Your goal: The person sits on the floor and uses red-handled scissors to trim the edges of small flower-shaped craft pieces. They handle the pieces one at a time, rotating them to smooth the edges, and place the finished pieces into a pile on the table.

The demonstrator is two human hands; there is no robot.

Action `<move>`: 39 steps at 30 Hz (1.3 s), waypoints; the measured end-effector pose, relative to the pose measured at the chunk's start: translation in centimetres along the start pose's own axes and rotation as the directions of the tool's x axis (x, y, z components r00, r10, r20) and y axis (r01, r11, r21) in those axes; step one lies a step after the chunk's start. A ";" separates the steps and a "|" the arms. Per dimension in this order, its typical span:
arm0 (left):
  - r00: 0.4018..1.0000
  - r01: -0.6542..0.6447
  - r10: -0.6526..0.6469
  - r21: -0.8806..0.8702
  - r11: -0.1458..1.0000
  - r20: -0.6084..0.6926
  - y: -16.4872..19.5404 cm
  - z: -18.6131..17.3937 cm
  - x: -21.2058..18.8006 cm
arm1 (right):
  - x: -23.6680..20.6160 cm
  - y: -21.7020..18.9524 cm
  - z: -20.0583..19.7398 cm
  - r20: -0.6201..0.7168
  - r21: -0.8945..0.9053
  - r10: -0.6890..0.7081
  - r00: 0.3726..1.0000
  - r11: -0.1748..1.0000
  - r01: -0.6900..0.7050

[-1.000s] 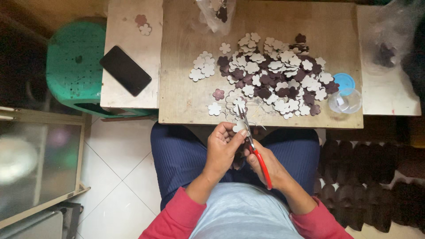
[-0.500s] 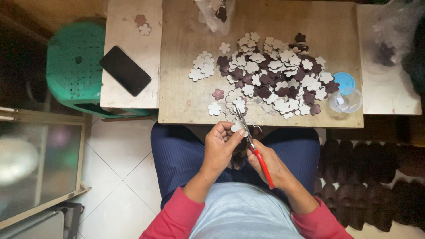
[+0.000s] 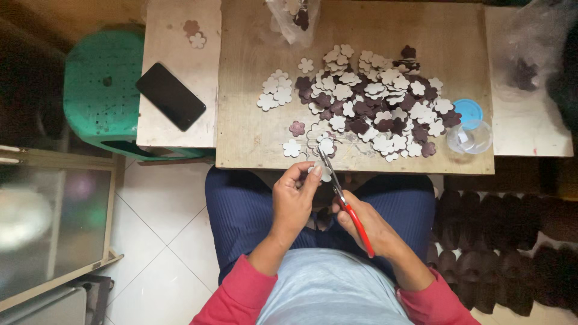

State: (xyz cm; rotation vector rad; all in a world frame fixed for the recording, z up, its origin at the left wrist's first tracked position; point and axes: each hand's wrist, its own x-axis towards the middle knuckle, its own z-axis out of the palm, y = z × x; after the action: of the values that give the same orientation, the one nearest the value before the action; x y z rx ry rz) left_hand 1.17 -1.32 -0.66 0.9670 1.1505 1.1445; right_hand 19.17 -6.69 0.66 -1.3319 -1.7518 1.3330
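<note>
Pale and flat, a small flower-shaped cutout (image 3: 326, 173) sits pinched between the thumb and fingertips (image 3: 312, 176) of the left hand (image 3: 294, 201), held over the lap just below the near edge of the wooden board (image 3: 253, 126). Its scalloped petals look cream-white; finer detail is too small to tell. The metal tip of the red-handled scissors (image 3: 343, 201) touches the cutout from the right; whether the blades are apart or together cannot be told. The right hand (image 3: 367, 225) wraps its fingers around the red handles, curled tight.

Both wrists come out of red sleeves (image 3: 238, 295), above blue ribbed trousers (image 3: 241, 207) and a light grey shirt (image 3: 328, 289).

On the board lies a heap of flower pieces (image 3: 373, 99), cream ones and dark maroon ones mixed and overlapping, with a few strays near the front edge. Right of the heap stand a blue lid (image 3: 468, 110) and a clear plastic cup (image 3: 471, 137), just beside each other. To the left, a black phone (image 3: 170, 96) rests on a paler board (image 3: 180, 126), beside a green plastic stool (image 3: 99, 90).
</note>
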 end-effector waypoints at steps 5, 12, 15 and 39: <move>1.000 0.009 -0.009 -0.120 0.993 0.003 0.4 -0.2 0.3 | 0.0 0.2 -0.3 0.061 0.008 0.055 0.997 0.998 -0.055; 1.000 0.006 -0.002 -0.141 0.990 0.027 0.0 0.2 -0.1 | -0.2 0.6 -0.1 0.078 0.084 0.061 0.995 0.994 -0.068; 1.000 -0.012 0.016 -0.150 0.989 0.024 -0.3 0.4 -0.2 | -0.2 0.7 0.1 0.105 0.147 0.139 0.985 0.977 -0.153; 0.999 0.046 -0.044 -0.226 0.973 0.014 -0.3 1.2 -0.4 | 0.2 0.0 0.9 -0.084 -0.029 0.045 0.995 0.998 -0.048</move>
State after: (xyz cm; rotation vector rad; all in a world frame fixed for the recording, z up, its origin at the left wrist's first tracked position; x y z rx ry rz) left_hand 2.39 -1.78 -0.65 0.7662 1.0044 1.2043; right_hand 18.37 -6.86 0.35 -1.4330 -1.7015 1.2607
